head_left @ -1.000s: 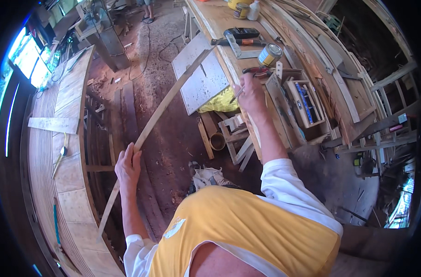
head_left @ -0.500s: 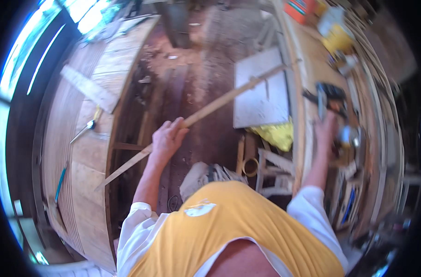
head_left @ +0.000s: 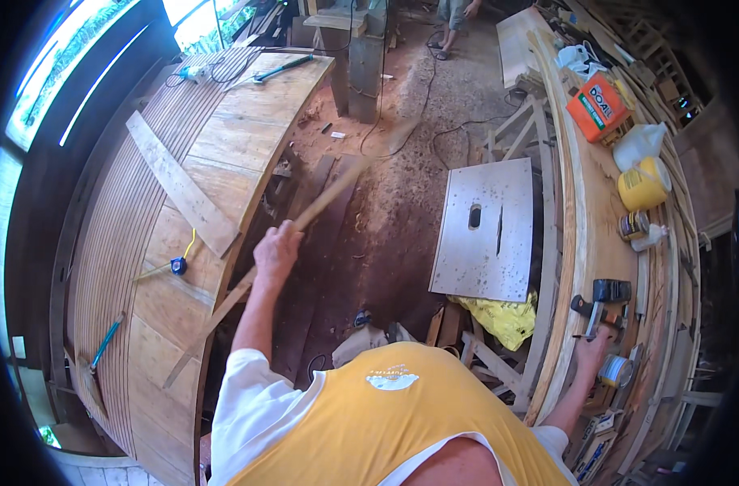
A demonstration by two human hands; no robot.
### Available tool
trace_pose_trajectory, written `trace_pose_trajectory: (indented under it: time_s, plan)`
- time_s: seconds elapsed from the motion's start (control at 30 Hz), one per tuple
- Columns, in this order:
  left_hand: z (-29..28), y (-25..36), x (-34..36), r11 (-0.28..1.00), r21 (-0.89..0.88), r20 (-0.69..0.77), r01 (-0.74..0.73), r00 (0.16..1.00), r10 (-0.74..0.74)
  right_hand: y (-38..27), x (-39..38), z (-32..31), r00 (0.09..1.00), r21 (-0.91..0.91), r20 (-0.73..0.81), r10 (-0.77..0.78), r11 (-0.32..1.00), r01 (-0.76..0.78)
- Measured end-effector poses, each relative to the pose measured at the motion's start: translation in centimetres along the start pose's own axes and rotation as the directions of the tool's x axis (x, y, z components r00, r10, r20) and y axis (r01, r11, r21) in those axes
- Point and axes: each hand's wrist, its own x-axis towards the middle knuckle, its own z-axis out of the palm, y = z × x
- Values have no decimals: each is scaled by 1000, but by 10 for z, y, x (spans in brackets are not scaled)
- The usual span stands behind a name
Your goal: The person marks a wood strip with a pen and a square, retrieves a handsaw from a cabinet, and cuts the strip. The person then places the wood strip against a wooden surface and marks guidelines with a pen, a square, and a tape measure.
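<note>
My left hand point(head_left: 274, 259) grips a long, thin wooden strip point(head_left: 327, 194) that crosses diagonally beside the left bench. My right hand point(head_left: 594, 344) reaches to the right bench, fingers curled at the end of a metal square point(head_left: 594, 318); what they hold is unclear. Beside it lie a black case-like tool point(head_left: 612, 290) and a tin point(head_left: 617, 371). On the left bench point(head_left: 159, 344) rest a board point(head_left: 171, 174), a tape measure point(head_left: 178, 265) and teal tools point(head_left: 106, 340).
The right bench point(head_left: 576, 251) carries an orange container point(head_left: 594, 109), a yellow tub point(head_left: 643, 184) and bottles. A pale panel point(head_left: 483, 231) leans beside it above yellow sheeting point(head_left: 503, 320). Another person's legs point(head_left: 450, 32) stand at the far end of the aisle, where cords cross the floor.
My right hand has moved from above the toolbox to the metal square. My view has swung leftward, showing more left bench. The strip in my left hand has shifted, its far end now over the aisle.
</note>
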Motion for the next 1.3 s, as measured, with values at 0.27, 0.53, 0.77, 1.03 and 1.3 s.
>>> trace_pose_trajectory:
  time_s: [0.27,0.53,0.77,1.03,1.3]
  plan:
    - [69,-135,101,984,103,4,142,990,-143,77,35,-63,980,316,-66,186,936,-156]
    - [101,-185,171,963,135,195,235,946,-258,-29,63,-182,677,315,-676,292,944,-92]
    - [119,-212,239,945,239,247,224,927,-282,-94,133,-159,447,705,-709,545,536,465]
    - [141,-234,255,850,503,-15,154,985,-170,-135,224,-104,978,945,-191,85,287,159]
    - [121,-184,237,872,380,-138,309,951,-277,-360,358,7,947,825,118,-300,560,75]
